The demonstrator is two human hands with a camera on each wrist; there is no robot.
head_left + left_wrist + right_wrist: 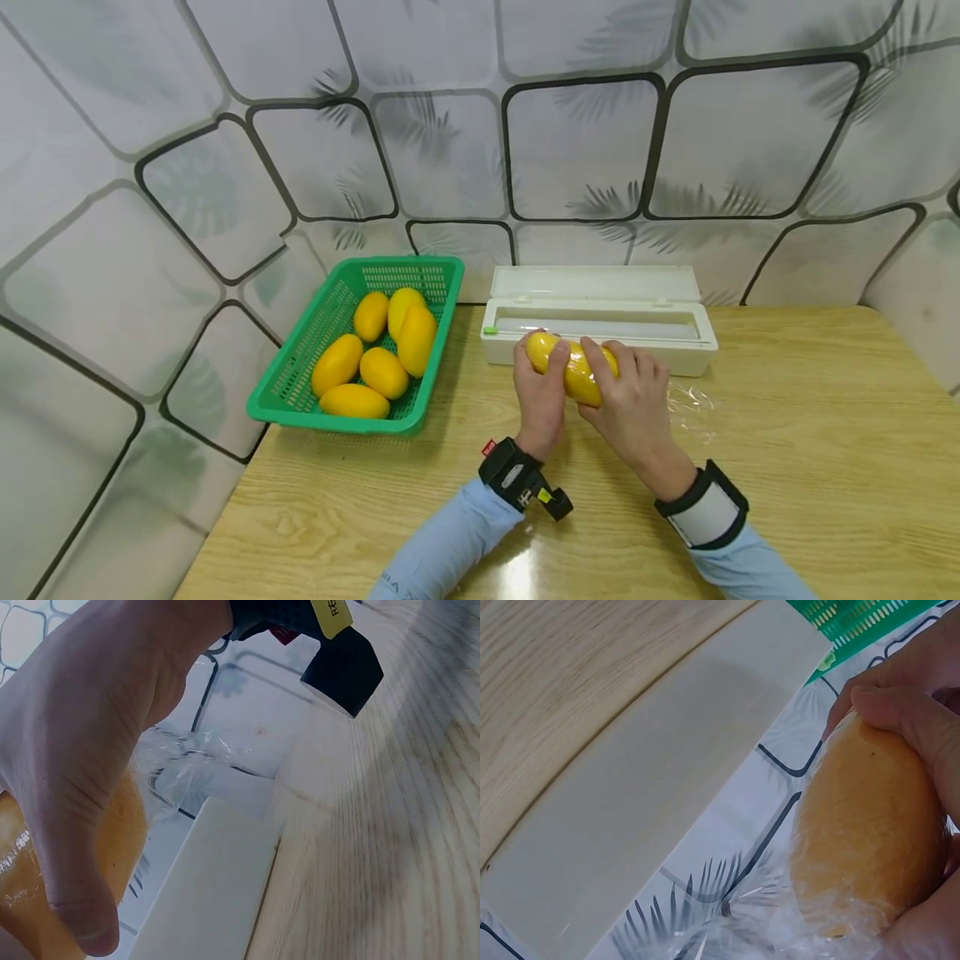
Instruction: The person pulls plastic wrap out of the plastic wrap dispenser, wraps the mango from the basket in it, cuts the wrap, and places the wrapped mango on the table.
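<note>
Both hands hold one yellow mango (579, 382) above the table, in front of the white cling film box (692, 360). The left hand (542, 402) grips its left end, thumb laid along the near side. Around the other end curls the right hand (636, 407). Shiny clear film covers the mango (870, 825) in the right wrist view, crumpled at its lower end. A loose piece of cling film (692, 402) trails beyond the right hand. The left wrist view also shows bunched film (187, 754) past the mango (124, 832).
A green plastic basket (258, 407) with several mangoes (384, 372) stands on the left of the wooden table (810, 450). The film box has its lid (596, 282) raised against the patterned wall (585, 150) behind.
</note>
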